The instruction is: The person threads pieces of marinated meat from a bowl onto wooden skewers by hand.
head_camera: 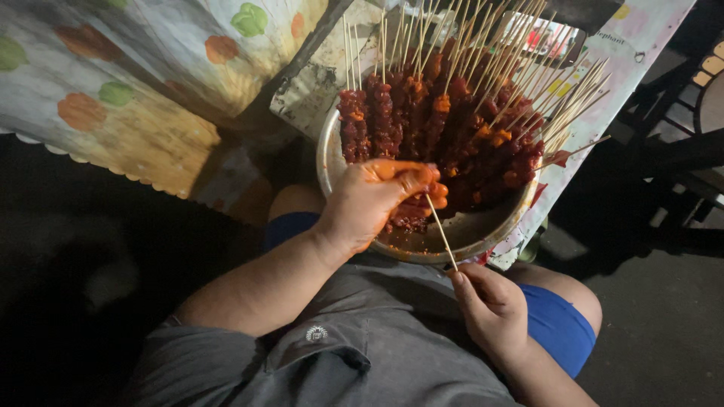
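Note:
A round metal bowl rests on the table edge above my lap, piled with several skewers of red marinated meat, their sticks fanning up and right. My left hand, smeared with orange marinade, is closed on a piece of meat over the bowl's near side. My right hand pinches the lower end of a thin bamboo skewer, whose tip reaches into the meat under my left fingers.
A patterned cloth with green and orange shapes covers the surface at the left. Printed paper lies under the bowl on the table. A dark chair stands at the right; the ground around is dim.

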